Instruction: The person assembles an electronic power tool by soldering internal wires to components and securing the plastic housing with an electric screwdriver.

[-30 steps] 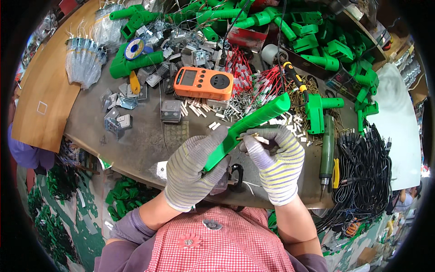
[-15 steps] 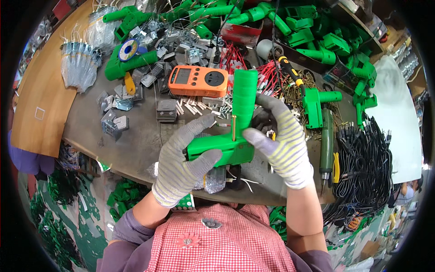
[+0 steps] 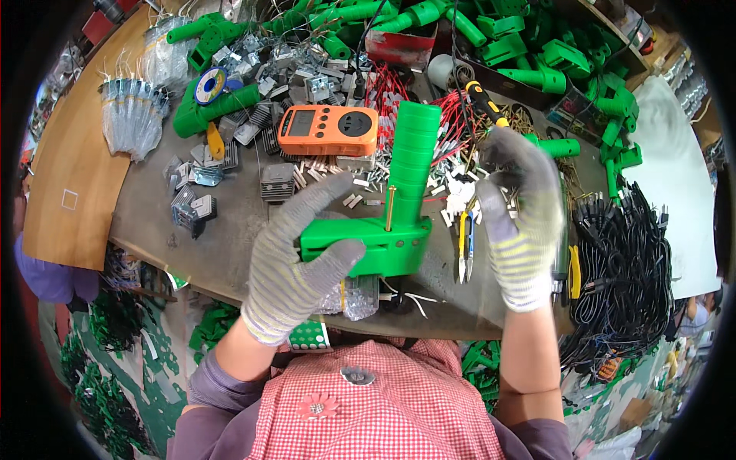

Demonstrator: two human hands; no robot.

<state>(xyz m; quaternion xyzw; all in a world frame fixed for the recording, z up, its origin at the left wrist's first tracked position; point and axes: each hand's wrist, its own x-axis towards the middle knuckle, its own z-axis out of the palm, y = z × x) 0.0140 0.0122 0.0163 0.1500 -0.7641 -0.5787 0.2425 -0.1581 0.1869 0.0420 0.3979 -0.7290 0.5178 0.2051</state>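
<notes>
My gloved left hand [image 3: 295,264] grips a green plastic gun-shaped housing [image 3: 368,244] by its body, thumb in front and fingers behind. The housing's ribbed round handle [image 3: 415,146] points away from me. A thin brass-coloured screw or pin [image 3: 390,208] stands up where handle and body meet. My gloved right hand [image 3: 525,215] is off the housing, with fingers curved and apart and nothing visible in them. Its blurred fingertips are close to a tool with a yellow-and-black handle [image 3: 483,101]. Small thread snips [image 3: 464,247] lie on the table between the housing and that hand.
An orange multimeter [image 3: 328,130] lies beyond the housing, near red wires [image 3: 383,93] and metal heat sinks [image 3: 277,182]. Black power cords [image 3: 621,268] are heaped at the right. Green housings [image 3: 502,50] pile up at the back. Bagged parts [image 3: 132,115] lie on the left board.
My right hand has let go of the housing and moved right and away from me. The housing, still in my left hand, has shifted slightly left. The snips have come into view.
</notes>
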